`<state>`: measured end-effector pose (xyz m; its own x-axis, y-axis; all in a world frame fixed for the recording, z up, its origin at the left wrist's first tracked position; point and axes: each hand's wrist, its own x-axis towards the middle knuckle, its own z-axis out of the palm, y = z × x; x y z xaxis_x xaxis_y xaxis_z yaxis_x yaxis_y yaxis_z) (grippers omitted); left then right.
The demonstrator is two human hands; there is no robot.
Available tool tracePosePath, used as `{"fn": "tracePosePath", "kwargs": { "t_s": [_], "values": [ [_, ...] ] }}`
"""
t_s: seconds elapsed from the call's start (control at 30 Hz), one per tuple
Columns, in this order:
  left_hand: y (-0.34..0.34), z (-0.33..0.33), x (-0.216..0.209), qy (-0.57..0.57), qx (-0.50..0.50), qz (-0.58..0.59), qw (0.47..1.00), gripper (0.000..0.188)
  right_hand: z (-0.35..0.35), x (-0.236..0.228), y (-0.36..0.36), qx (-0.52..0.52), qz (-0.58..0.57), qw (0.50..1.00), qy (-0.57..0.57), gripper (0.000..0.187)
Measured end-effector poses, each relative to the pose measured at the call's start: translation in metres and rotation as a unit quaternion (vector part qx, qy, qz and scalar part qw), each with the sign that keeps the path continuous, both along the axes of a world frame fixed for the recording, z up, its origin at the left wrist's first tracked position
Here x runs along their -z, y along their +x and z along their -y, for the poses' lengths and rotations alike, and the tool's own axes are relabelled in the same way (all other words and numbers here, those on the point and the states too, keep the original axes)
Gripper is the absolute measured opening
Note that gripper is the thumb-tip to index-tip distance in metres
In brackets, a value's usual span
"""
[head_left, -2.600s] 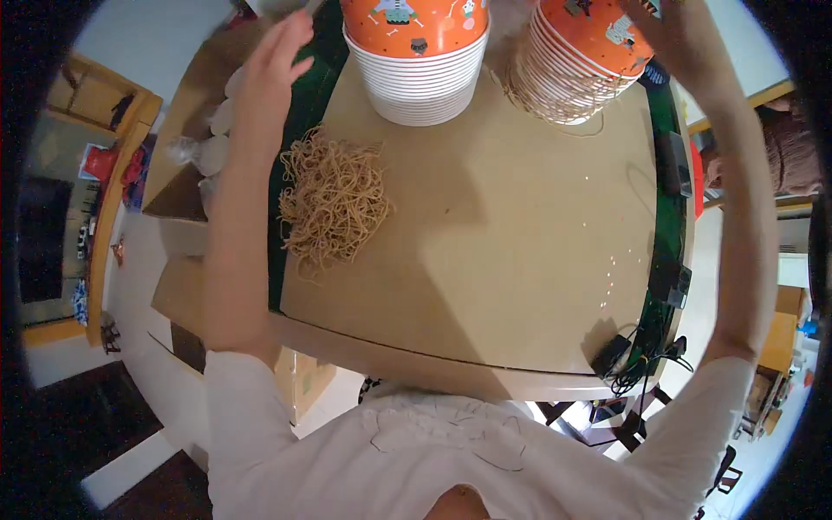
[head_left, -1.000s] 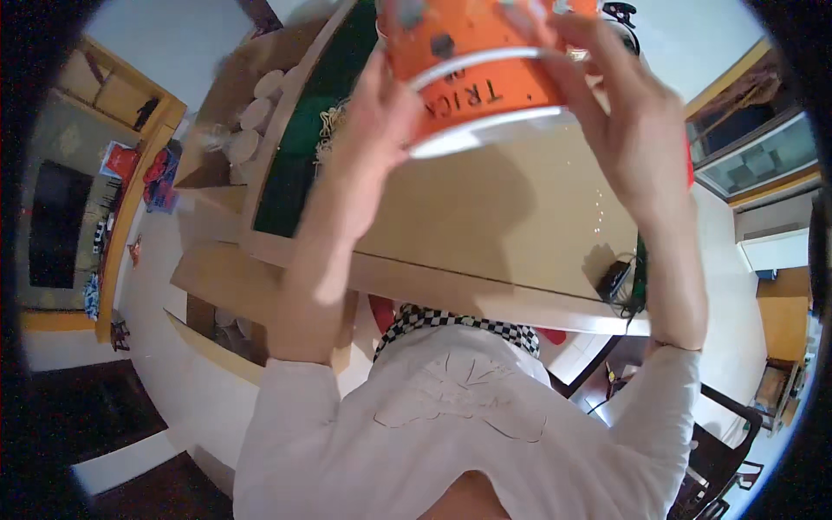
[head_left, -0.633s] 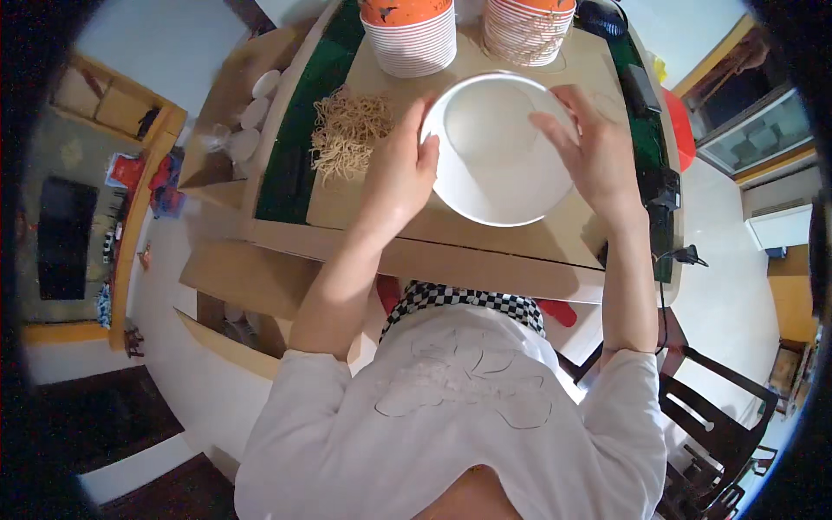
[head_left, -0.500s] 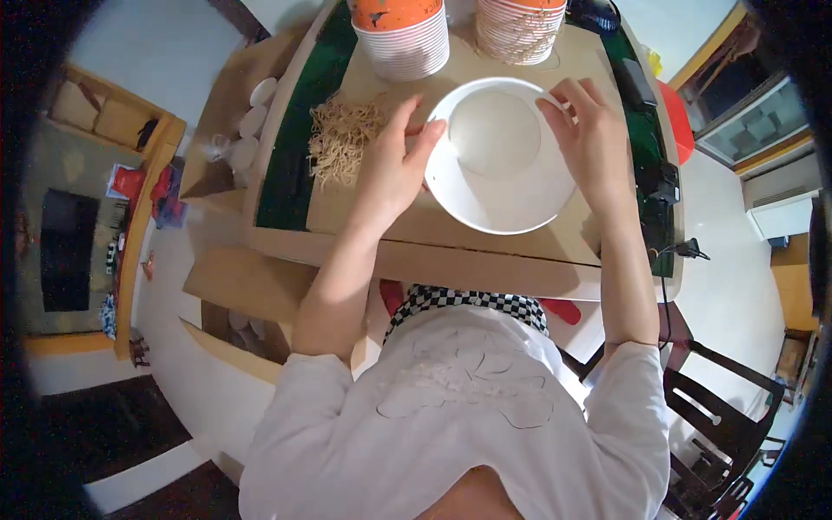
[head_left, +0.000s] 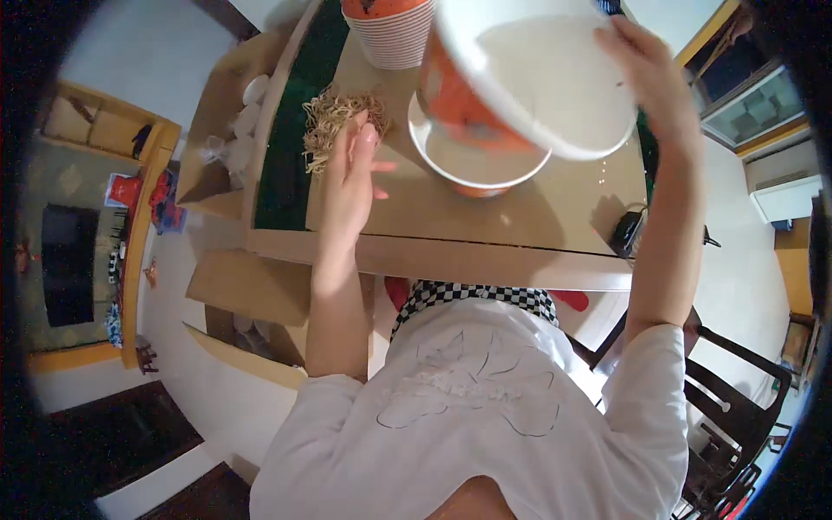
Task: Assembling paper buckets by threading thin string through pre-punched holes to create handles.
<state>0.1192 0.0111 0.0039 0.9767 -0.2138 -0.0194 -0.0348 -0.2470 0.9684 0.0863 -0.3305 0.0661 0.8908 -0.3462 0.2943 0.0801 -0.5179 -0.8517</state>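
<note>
My right hand (head_left: 654,82) grips the rim of a paper bucket (head_left: 563,87), white inside and orange outside, raised and tilted above the table. Partly under it, a second paper bucket (head_left: 477,169) stands with its round mouth up. My left hand (head_left: 345,186) is empty, fingers apart, over the near edge of a pile of thin tan strands (head_left: 322,121). Whether it touches the strands I cannot tell. Behind them rises a stack of nested paper buckets (head_left: 394,39). The raised bucket covers most of what lies at the back right.
A cardboard sheet (head_left: 403,212) covers much of the table over a dark green surface (head_left: 286,173). At the right edge sits a black plug-like device (head_left: 626,234). Open cardboard boxes (head_left: 251,282) stand left of the table, and a dark chair (head_left: 737,373) at lower right.
My right hand has lifted and tilted one bucket up and to the right, and a second bucket shows beneath. My left hand has left the rim and moved left to the strands.
</note>
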Motion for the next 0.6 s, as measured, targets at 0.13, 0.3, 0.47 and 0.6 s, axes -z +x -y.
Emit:
{"fn": "tracePosePath", "kwargs": {
  "t_s": [0.13,0.3,0.47,0.6],
  "values": [
    [-0.007,-0.021,0.020,0.031,0.019,0.005,0.999,0.053,0.034,-0.021,-0.026,0.124,0.088,0.975,0.161,0.047],
    [-0.007,-0.064,0.069,0.050,-0.028,0.027,0.998,0.036,0.076,0.018,-0.047,0.188,0.070,0.967,0.157,0.039],
    [0.004,-0.088,0.093,0.121,-0.056,0.226,0.965,0.015,0.077,0.076,-0.047,0.175,-0.078,0.973,0.129,0.034],
    [0.011,-0.084,0.105,0.144,-0.087,0.186,0.968,0.012,0.058,0.083,-0.046,0.160,-0.146,0.966,0.140,0.036]
  ]
}}
